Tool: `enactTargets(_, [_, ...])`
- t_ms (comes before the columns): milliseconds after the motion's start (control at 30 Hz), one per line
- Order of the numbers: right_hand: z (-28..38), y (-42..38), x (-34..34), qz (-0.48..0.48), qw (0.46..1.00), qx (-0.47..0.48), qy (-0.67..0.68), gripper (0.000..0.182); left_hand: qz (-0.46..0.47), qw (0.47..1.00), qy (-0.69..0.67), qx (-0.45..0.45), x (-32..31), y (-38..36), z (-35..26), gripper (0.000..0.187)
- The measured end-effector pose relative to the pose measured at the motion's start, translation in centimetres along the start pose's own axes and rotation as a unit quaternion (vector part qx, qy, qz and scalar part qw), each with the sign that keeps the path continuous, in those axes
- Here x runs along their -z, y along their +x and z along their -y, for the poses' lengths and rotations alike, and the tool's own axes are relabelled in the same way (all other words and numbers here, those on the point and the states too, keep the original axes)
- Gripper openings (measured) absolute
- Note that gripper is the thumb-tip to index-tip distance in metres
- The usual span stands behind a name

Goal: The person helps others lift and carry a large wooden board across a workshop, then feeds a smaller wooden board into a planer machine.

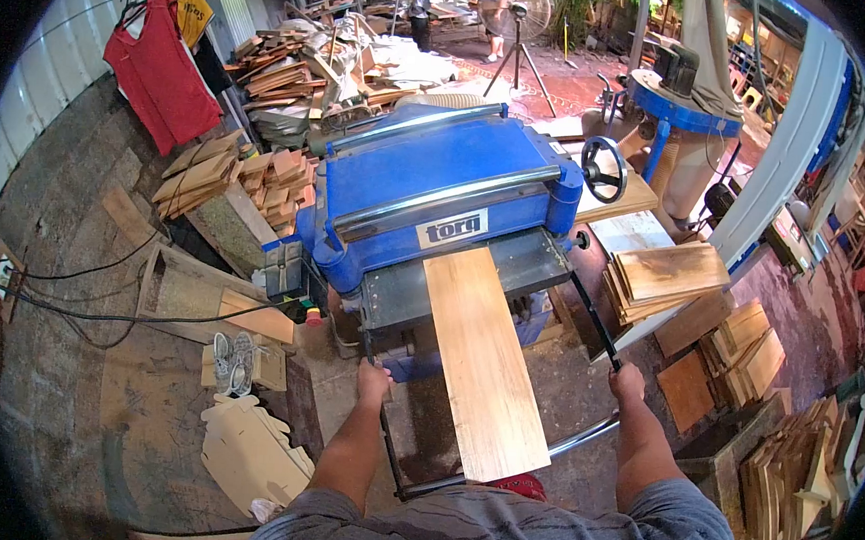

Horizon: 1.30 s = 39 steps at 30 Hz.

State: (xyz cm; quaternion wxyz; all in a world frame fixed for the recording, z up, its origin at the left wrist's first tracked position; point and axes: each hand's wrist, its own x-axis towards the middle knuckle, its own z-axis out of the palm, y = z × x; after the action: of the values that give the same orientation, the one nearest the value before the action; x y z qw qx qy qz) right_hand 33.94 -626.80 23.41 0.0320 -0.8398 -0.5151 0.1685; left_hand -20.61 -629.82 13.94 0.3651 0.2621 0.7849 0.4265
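Observation:
A blue thickness planer (440, 165) stands in front of me. One wide, pale wooden board (486, 364) lies lengthwise on its black table (390, 302), the far end at the machine's mouth and the near end close to my body. My left hand (374, 381) is closed around the left rail of the black support frame (595, 317) that extends from the table. On the opposite side, my right hand (627, 383) grips the right rail near its bend. Neither hand touches the board. A chrome roller (587, 433) crosses the frame near me.
Stacked boards (668, 276) stand right of the planer, with more upright boards (789, 476) at lower right. Wood offcuts (278, 189) pile up at left. Cables (131, 284) run to the switch box (287, 272). Shoes (233, 361) sit at left. Two people and a fan (515, 15) are behind.

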Motion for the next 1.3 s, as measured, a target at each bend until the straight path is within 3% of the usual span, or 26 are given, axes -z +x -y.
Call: enactTargets(1300, [0.0, 0.1, 0.0, 0.011, 1.0, -0.011, -0.006, 0.031, 0.004, 1.0, 0.008, 0.008, 0.2, -0.6, -0.9, 0.021])
